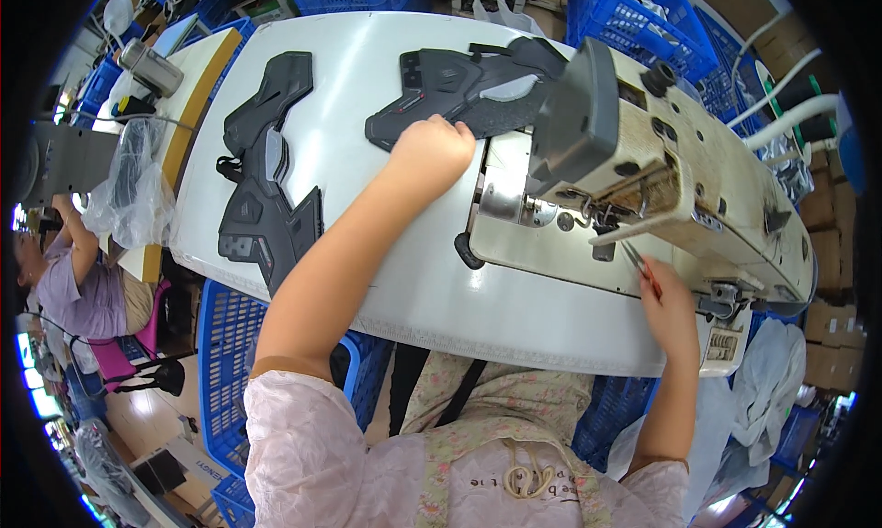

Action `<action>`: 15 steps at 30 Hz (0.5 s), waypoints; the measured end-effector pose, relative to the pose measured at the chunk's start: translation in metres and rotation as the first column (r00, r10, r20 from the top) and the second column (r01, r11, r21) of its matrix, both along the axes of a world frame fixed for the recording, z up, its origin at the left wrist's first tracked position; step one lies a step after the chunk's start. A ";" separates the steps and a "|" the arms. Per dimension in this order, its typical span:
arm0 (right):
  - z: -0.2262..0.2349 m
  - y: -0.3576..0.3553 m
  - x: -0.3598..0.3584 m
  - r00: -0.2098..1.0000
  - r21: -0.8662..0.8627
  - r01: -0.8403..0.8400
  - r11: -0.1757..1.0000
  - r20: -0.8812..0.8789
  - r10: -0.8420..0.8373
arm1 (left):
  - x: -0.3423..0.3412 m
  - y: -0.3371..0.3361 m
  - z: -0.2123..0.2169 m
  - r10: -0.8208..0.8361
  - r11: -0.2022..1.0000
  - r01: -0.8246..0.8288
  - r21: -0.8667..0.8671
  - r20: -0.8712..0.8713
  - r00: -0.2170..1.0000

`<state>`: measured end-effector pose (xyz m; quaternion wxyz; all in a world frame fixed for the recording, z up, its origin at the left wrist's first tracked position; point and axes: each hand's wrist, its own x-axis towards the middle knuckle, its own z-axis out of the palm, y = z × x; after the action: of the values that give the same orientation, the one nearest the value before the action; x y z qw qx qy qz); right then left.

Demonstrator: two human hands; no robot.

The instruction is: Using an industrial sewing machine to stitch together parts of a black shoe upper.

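My left hand (436, 151) is closed at the near edge of a dark grey moulded fabric piece (450, 82) with a light grey oval patch. The piece's far right end goes behind the head of a sewing machine (597, 124). My right hand (669, 307) is closed around small scissors (650, 278) with orange-red handles. Their metal blades point up and left, beside the machine's needle area. A second dark grey piece (262, 206) of like shape lies on the white table (358, 193) to the left, apart from my hands.
The machine's bed (551, 243) takes up the table's right side. Blue crates stand behind the table, and another blue crate (230, 363) stands below its near left edge. At the far left, another person (83, 289) sits by a yellow-edged bench. Clear plastic bags (767, 381) hang at the right.
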<state>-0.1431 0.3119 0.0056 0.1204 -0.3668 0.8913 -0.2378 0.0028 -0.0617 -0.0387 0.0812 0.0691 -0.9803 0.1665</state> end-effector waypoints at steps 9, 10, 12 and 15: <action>-0.053 -0.158 -0.060 0.667 0.379 -0.197 0.904 -0.624 0.407 | -0.010 0.004 -0.006 0.148 0.967 -0.120 0.224 -0.114 0.982; -0.047 -0.153 -0.063 0.654 0.377 -0.212 0.902 -0.631 0.418 | -0.009 0.003 -0.007 0.137 0.969 -0.100 0.228 -0.151 0.979; -0.055 -0.173 -0.065 0.629 0.374 -0.239 0.896 -0.643 0.437 | -0.011 0.001 -0.009 0.125 0.965 -0.075 0.250 -0.188 0.974; -0.060 -0.180 -0.059 0.601 0.380 -0.275 0.883 -0.649 0.466 | -0.011 0.000 -0.009 0.132 0.954 -0.070 0.292 -0.198 0.971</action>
<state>-0.2021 0.1314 -0.0540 -0.1511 -0.5909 0.7896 0.0670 -0.0086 -0.0616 -0.0478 0.1675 0.1478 -0.9745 0.0199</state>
